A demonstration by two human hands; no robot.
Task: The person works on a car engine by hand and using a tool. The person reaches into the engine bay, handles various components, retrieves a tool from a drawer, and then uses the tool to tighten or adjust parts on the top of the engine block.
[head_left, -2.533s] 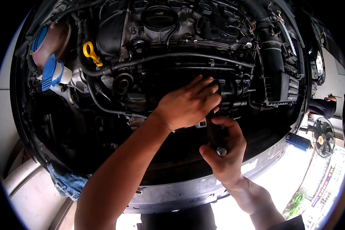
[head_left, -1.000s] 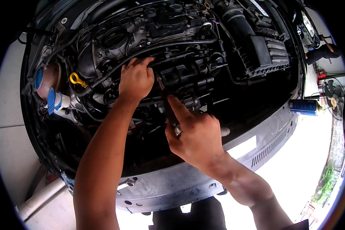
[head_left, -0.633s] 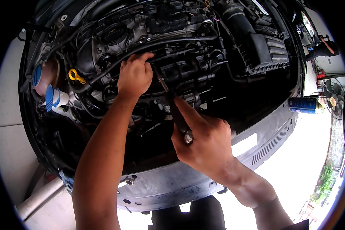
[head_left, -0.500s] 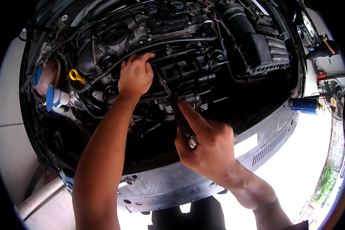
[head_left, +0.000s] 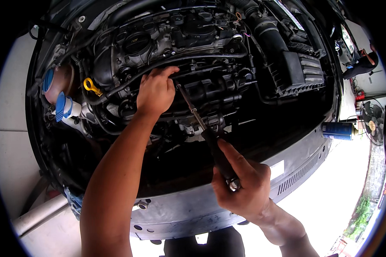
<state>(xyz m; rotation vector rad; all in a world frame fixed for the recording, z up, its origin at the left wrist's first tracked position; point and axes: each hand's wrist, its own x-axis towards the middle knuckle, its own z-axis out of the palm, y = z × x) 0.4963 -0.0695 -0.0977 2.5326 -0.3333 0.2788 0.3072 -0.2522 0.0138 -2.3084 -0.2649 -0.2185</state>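
My right hand is wrapped round the dark handle of a screwdriver, forefinger lying along it. A metal end shows at the handle's butt. The slim metal shaft slants up and left, its tip close beside my left hand, over the black intake parts of the engine. Whether the tip touches anything I cannot tell. My left hand rests over the engine's front, just below a long black hose, with its forefinger stretched to the right. Its other fingertips are partly hidden, and nothing shows held in it.
On the left stand a coolant tank with a blue cap, a blue filler cap and a yellow dipstick handle. A black air filter box sits right. The grey bumper beam crosses the front; a blue can stands on its right end.
My right hand has drawn back down and right with the screwdriver, whose tip now shows beside my left hand. The left hand keeps about the same spot on the engine; the whole view has shifted slightly.
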